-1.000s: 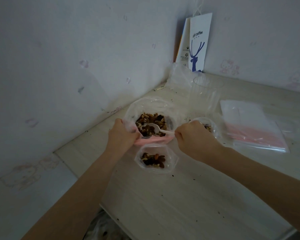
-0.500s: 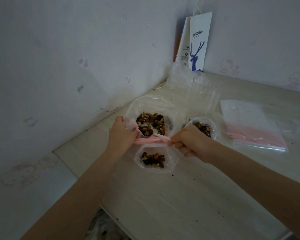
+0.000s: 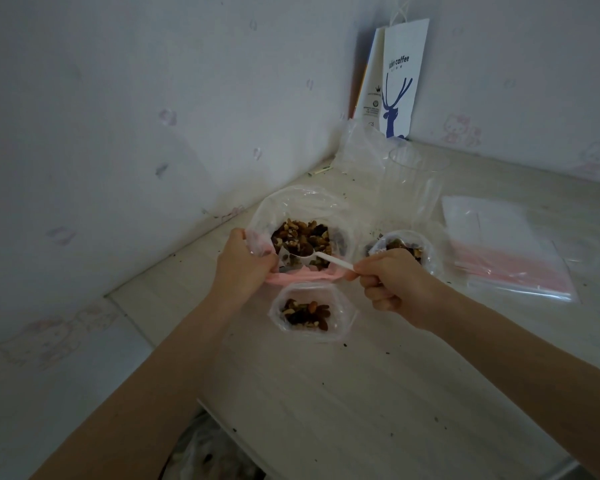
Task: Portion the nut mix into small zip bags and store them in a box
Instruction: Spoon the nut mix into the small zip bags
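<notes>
White spoon (image 3: 317, 257) pinched in right hand (image 3: 390, 284), left hand (image 3: 241, 268) gripping bag rim (image 3: 302, 277)

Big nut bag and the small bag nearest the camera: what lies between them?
Only the big bag's pink folded rim, held by the left hand. The small bag sits just below it in the head view.

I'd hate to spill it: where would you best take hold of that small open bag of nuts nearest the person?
Probably the small bag by its upper rim, from above, pinching opposite sides: its mouth gapes upward, the nuts sit at the bottom, and the walls look soft.
</notes>
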